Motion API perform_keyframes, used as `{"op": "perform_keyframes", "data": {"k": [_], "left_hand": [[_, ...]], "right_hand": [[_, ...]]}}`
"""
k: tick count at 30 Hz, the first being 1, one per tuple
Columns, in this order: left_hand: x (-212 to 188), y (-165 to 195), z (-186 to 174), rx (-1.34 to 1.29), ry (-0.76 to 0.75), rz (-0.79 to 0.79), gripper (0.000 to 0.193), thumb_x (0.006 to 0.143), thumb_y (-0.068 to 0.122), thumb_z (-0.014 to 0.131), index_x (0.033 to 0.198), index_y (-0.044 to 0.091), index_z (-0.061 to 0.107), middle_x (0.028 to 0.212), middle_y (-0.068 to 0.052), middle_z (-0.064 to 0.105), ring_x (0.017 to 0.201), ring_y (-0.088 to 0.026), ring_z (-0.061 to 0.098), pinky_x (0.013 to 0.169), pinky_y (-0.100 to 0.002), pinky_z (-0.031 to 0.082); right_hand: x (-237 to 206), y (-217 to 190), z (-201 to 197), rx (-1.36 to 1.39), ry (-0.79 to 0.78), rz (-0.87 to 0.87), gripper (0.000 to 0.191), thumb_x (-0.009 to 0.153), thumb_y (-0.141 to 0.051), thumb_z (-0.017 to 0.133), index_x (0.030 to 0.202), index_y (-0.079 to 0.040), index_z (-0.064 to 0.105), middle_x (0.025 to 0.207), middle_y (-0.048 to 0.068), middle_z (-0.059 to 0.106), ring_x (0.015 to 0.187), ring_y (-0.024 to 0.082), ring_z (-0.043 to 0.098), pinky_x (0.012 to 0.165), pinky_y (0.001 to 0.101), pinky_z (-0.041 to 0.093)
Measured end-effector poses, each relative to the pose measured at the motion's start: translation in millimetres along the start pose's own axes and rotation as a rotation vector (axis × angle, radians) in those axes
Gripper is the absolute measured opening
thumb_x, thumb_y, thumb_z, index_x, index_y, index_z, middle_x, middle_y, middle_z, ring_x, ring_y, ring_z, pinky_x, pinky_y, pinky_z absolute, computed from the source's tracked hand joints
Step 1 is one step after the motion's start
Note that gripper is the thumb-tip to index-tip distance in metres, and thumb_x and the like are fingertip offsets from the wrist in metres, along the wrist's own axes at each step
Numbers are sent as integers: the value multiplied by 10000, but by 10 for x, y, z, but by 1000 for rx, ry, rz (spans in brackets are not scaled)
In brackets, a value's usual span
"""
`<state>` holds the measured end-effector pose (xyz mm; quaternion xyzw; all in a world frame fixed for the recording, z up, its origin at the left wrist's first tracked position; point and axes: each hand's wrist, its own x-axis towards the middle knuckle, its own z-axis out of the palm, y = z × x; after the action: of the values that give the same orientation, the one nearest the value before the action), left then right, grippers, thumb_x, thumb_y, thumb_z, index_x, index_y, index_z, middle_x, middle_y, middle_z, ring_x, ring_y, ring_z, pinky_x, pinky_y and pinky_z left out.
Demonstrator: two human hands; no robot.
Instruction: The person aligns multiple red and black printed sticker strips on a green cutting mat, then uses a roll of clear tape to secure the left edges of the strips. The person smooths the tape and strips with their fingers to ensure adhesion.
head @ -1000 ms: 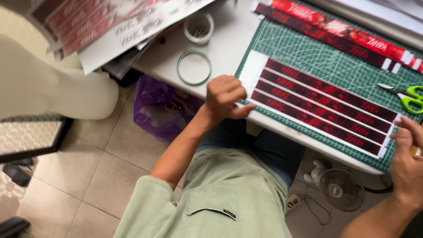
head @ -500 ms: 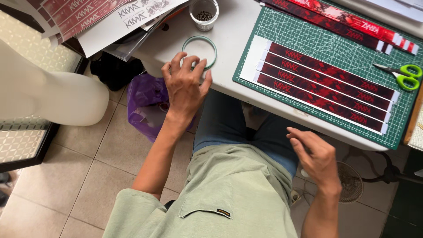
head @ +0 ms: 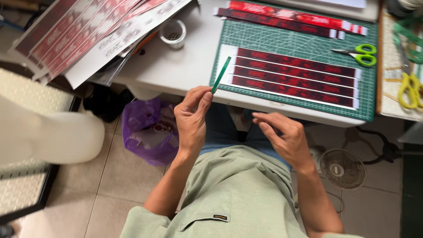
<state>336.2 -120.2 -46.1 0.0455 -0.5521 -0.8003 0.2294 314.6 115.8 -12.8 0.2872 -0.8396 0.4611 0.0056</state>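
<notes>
My left hand [head: 191, 119] is raised in front of the table edge and pinches a thin green ring [head: 221, 74], seen edge-on as a narrow green strip that points up over the cutting mat's left border. To its right, my right hand [head: 282, 137] hovers above my lap with its fingers loosely spread and nothing in them. Just beyond both hands, a white sheet of several dark red printed strips [head: 295, 77] lies on the green cutting mat [head: 273, 37].
Green-handled scissors [head: 361, 53] lie on the mat's right side, and long red strips [head: 286, 15] at its far edge. A small white roll [head: 172, 33] and a stack of printed sheets [head: 88, 31] sit at left. On the floor are a purple bag [head: 147, 130] and a small fan [head: 341, 168].
My left hand lifted the green ring off the table and drew it toward me. My right hand rose from beside my lap toward the left hand.
</notes>
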Motion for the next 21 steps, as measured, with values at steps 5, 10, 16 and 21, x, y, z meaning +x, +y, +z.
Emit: {"op": "perform_keyframes", "data": {"k": [5, 10, 16, 21], "left_hand": [[-143, -72, 206, -353, -84, -243, 226, 1034, 134, 696, 1210, 4, 752, 1084, -52, 751, 1028, -119, 645, 977, -260, 494], [-209, -104, 257, -528, -138, -509, 253, 1013, 242, 688, 1175, 53, 737, 1072, -50, 755, 1090, -148, 668, 1050, -347, 493], [-211, -82, 318, -680, -172, -672, 249, 994, 267, 688, 1165, 88, 708, 1046, -8, 721, 1098, -172, 675, 1047, -430, 502], [-229, -120, 344, -667, -88, -742, 256, 993, 296, 693, 1169, 111, 700, 983, 9, 699, 1055, -165, 665, 1012, -423, 519]], "right_hand": [[47, -229, -56, 121, 105, 9, 243, 1035, -176, 640, 1227, -60, 733, 1020, 52, 763, 795, 91, 667, 698, 234, 554], [64, -191, -66, 266, 321, 43, 215, 1105, -174, 619, 1233, -30, 714, 1011, 39, 700, 852, 73, 638, 744, 218, 528], [58, 53, -33, 548, 341, 187, 367, 1097, -307, 566, 1293, -14, 666, 1064, 52, 708, 880, 93, 639, 749, 230, 502], [-44, 164, -41, 1010, 225, 206, 405, 1108, -358, 562, 1229, 4, 698, 1070, 93, 735, 912, 136, 663, 846, 279, 551]]}}
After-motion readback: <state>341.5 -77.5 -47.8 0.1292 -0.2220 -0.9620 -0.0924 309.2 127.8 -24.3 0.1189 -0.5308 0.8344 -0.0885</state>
